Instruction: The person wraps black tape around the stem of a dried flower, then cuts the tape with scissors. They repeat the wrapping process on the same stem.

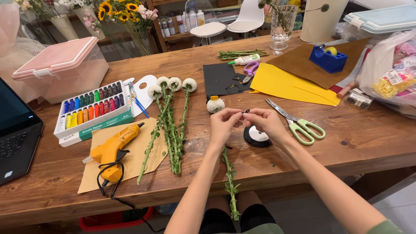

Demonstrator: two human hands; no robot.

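Observation:
My left hand [224,125] and my right hand [267,123] meet above the wooden table [303,151], both pinching a tiny black piece [246,111] between their fingertips. A white round flower head [215,105] with a small orange bit on top lies just beyond my left hand; its green stem [230,182] runs under my left wrist and off the table's front edge. A spool of ribbon on a black disc [257,136] sits under my right hand. Green-handled scissors [299,123] lie to the right of it.
Three more white flowers [170,117] lie left of my hands. A yellow glue gun [113,149] rests on brown paper. A paint tube set [93,108], palette, pink box [60,65], laptop [15,130], black, yellow and brown paper sheets, purple scissors, blue tape dispenser and vases stand further back.

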